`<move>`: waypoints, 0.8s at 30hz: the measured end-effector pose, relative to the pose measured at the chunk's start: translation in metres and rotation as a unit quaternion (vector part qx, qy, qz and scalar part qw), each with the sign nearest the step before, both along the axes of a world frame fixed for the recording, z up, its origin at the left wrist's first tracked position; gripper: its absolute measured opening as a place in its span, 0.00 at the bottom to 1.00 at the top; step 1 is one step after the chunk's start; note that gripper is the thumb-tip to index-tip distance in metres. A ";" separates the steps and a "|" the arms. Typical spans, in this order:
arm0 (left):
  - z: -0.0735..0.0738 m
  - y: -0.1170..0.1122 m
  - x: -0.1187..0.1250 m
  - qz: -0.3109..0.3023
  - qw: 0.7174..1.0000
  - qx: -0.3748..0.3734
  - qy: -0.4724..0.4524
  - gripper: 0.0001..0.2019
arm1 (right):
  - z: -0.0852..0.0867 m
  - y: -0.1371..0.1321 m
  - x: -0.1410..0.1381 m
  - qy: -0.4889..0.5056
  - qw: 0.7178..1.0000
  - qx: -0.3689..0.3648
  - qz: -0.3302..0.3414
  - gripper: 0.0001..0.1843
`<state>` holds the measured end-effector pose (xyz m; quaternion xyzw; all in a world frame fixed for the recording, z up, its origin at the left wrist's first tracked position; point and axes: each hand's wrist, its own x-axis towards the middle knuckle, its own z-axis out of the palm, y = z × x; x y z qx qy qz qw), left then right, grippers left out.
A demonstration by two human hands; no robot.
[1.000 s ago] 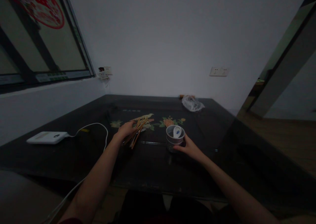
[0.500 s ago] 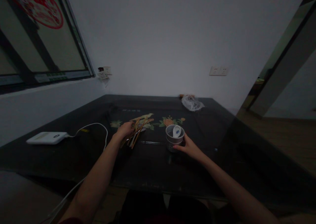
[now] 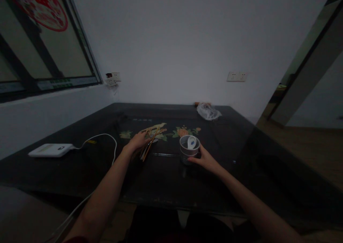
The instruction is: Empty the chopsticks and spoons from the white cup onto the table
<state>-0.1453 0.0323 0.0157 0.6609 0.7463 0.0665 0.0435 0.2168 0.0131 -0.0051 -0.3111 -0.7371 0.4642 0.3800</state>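
Observation:
A loose bundle of chopsticks lies slanting on the dark table, left of centre. My left hand rests over the bundle with its fingers curled on the chopsticks; part of the bundle is hidden beneath it. Something pale and shiny, too small to make out, shows among the sticks. To the right stands a grey metal cup, upright on the table. A white spoon with a blue mark leans inside the cup. My right hand is closed around the cup's right side, thumb across the front.
The black table has a bird and flower print. A white power bank with a white cable lies at the left. Near the back wall is a crumpled clear plastic bag. Wall sockets sit above the table.
My left hand has moved slightly right, further over the chopsticks, covering more of them, and fewer sticks show fanned out. My right hand and the cup stay in place.

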 end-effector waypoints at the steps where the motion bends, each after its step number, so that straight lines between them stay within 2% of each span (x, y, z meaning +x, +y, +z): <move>1: -0.001 0.001 0.002 -0.011 1.000 -0.001 -0.001 0.26 | 0.000 0.000 0.000 -0.003 1.000 0.001 -0.002 0.47; 7: -0.011 0.003 0.008 -0.076 0.997 -0.023 0.008 0.30 | 0.000 0.000 -0.001 -0.004 1.000 0.005 -0.005 0.47; 17: -0.012 -0.002 0.016 -0.045 0.998 -0.038 0.005 0.35 | 0.000 0.001 0.000 -0.004 1.000 0.010 -0.004 0.47; 24: -0.010 0.003 0.002 -0.065 0.997 -0.031 0.019 0.32 | 0.000 0.000 0.001 -0.003 1.000 0.014 -0.001 0.46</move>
